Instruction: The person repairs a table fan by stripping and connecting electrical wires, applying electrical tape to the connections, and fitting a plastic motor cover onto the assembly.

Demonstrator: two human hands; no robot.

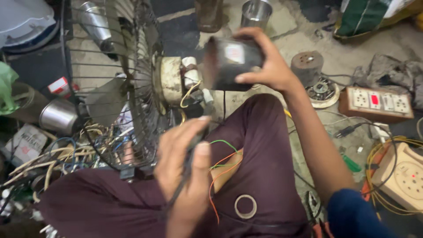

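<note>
While the fan (132, 83) rests on its side across our lap, we take it as the landmark for all positions. Our right hand (269, 66) is closed around a dark motor cover (231, 61), held in the air just behind the fan's motor (174, 81), apart from it. Our left hand (185, 172), below the motor and near the cage rim, pinches a thin dark tool (191, 154) between thumb and fingers; its tip cannot be made out. Loose wires (222, 163), green and orange, trail from the motor over our knee, beside a tape ring (245, 206). We judge the cover rigid, light and easily gripped by its sides, as it is now. The fan is likely heavier and awkward; its cage wires would bend, so the motor body is the sounder hold. Two socket boards (376, 102) lie well right of the fan.
</note>
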